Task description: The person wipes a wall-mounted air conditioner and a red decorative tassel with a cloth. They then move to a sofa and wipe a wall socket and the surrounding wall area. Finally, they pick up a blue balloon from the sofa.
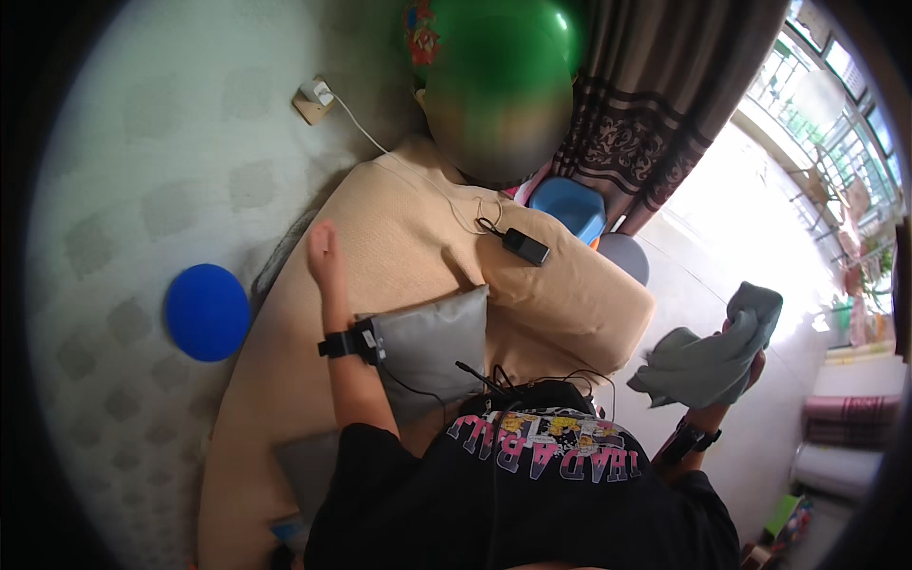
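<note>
My right hand (757,369), at the right, grips a bunched grey-green cloth (702,370) held out above the pale floor. The cloth hides most of the fingers. My left hand (325,253) is over the beige fabric-covered sofa back (285,385), with nothing visible in it. Its fingers are too blurred to make out whether they are apart. Below that hand a grey cushion (434,342) leans on the sofa, partly behind my left forearm. A black strap with a small device (363,343) circles the left wrist, and another dark strapped device (684,438) sits on the right wrist.
On the sofa armrest lies a black power bank (526,246) with a cable. A white charger (315,91) is plugged into the wall. Beyond stand a blue plastic stool (570,206) and a large green balloon (506,43) beside a brown curtain (641,85). A blue round object (207,312) is against the wall.
</note>
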